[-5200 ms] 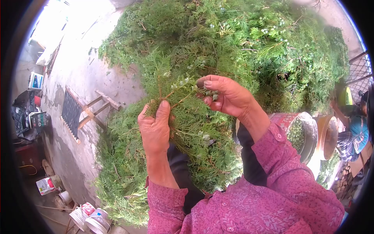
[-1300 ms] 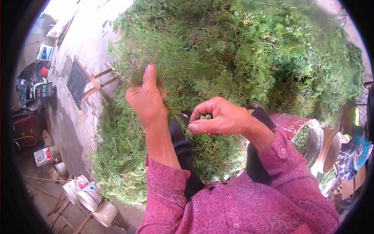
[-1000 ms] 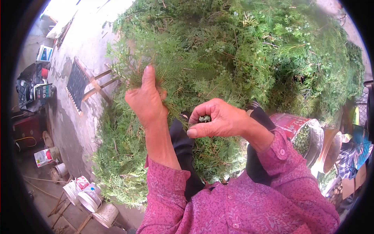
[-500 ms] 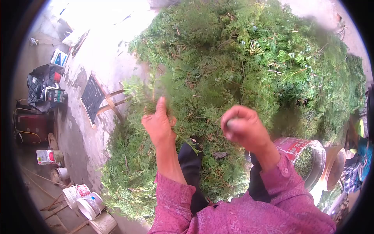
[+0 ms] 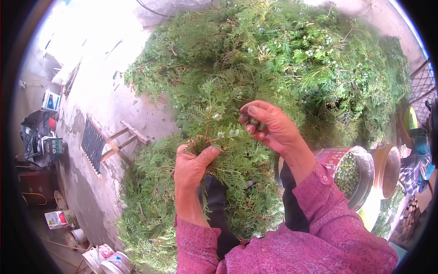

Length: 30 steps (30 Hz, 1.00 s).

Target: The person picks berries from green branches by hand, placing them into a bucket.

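My left hand (image 5: pixel 191 165) grips the stem of a green cypress sprig (image 5: pixel 214 123) and holds it upright in front of me. My right hand (image 5: pixel 269 125) is at the sprig's right side, fingers curled and pinched around small pale green cones (image 5: pixel 255 123). More pale cones (image 5: pixel 226 133) sit on the sprig between the two hands. Both arms wear a pink patterned sleeve. A red tin bucket (image 5: pixel 340 160) filled with picked green cones (image 5: pixel 347 170) stands by my right forearm.
A big heap of cut cypress branches (image 5: pixel 292 55) fills the ground ahead and around my knees. A wooden frame with a dark grille (image 5: pixel 98 144) lies at left. Plastic pails (image 5: pixel 109 261) stand lower left. Another person (image 5: pixel 415 155) sits at far right beside a brown pot (image 5: pixel 388 166).
My left hand has turned and lifted a sprig up in front of me. My right hand has come back from the bucket side to the sprig and pinches cones on it.
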Tool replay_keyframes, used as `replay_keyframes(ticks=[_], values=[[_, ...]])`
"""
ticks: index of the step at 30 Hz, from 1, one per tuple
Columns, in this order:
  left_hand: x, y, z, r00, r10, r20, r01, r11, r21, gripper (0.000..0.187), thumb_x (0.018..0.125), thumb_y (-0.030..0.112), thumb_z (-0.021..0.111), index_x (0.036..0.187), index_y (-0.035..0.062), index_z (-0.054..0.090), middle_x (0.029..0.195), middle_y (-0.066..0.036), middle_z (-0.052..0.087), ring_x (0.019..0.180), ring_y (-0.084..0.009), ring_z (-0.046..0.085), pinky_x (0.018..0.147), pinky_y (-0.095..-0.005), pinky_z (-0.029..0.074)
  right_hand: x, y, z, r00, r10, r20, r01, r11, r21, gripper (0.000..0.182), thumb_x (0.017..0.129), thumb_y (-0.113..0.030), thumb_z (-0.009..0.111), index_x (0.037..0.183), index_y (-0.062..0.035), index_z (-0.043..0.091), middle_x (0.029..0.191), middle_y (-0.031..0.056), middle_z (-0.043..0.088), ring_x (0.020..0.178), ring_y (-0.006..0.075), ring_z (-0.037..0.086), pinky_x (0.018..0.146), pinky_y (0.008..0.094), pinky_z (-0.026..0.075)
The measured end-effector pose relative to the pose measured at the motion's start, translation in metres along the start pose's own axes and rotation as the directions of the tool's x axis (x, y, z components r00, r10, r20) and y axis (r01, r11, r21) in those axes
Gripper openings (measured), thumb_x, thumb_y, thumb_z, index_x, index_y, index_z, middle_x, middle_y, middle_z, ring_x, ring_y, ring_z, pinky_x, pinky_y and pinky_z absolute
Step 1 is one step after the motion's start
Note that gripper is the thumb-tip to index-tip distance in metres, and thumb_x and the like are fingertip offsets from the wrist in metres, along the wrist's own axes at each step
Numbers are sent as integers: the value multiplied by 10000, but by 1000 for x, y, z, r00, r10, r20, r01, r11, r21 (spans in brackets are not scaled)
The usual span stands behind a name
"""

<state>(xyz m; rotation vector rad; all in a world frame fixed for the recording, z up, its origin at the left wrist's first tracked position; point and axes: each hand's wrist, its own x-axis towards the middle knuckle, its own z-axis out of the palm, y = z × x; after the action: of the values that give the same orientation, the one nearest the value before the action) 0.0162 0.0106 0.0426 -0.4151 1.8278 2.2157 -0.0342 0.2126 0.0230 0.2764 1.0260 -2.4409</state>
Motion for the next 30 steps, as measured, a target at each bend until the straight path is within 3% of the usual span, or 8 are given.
replay_keyframes(ticks=[4,6,12,17,20,23,25,30], values=[[0,-1,2,997,-11,76,12,1000,-9,209,731,46,683,926,9,618,800,-28,632,615,-74,556,513,-203,439,0,8,3,987,153,53,-141,973,-183,226,810,-282,627,917,-87,583,749,-36,563,566,48,506,414,167,335],[2,-2,4,996,-31,87,31,1000,0,212,734,24,672,937,3,615,817,-33,634,639,-78,564,532,-209,450,-2,11,2,961,222,166,-179,954,-239,232,799,-288,640,907,-90,584,736,-43,553,539,41,480,413,170,323],[4,-5,2,998,-8,59,7,1000,12,221,730,5,663,945,6,613,824,-32,636,641,-73,563,532,-208,446,0,8,-2,943,246,226,-185,948,-260,199,760,-156,675,899,-55,574,678,-32,541,504,36,445,404,170,301],[-2,2,-1,994,-15,109,24,996,-83,205,766,115,672,940,27,608,767,-1,619,584,-50,537,472,-185,417,-1,7,2,934,265,237,-203,945,-257,200,749,-113,670,908,-43,572,667,-21,540,487,36,421,400,174,296],[1,-3,-4,999,-27,48,28,999,-19,213,781,162,666,938,32,606,747,7,609,572,-45,525,456,-182,402,-3,5,8,926,287,244,-206,929,-309,200,749,-120,667,906,-38,575,659,-19,539,496,37,431,414,172,310],[1,-1,1,1000,-25,15,26,997,-76,187,791,152,655,925,29,611,750,-1,613,585,-52,535,467,-189,414,-4,7,11,945,277,172,-180,883,-433,165,758,-116,637,891,-37,583,663,-17,541,508,40,445,430,184,338],[3,-5,1,1000,17,7,-16,997,-81,173,795,146,649,915,27,614,758,-7,616,595,-60,543,478,-198,426,-5,11,14,977,177,118,-78,812,-579,144,747,-120,603,859,-30,589,651,-14,538,514,45,446,452,199,352],[3,-6,3,997,59,-52,-60,998,-16,138,807,129,631,890,19,622,776,-24,624,627,-81,562,517,-222,457,2,27,6,993,-36,108,103,689,-717,156,718,-130,582,827,-19,589,592,-31,518,467,49,407,428,217,326]])
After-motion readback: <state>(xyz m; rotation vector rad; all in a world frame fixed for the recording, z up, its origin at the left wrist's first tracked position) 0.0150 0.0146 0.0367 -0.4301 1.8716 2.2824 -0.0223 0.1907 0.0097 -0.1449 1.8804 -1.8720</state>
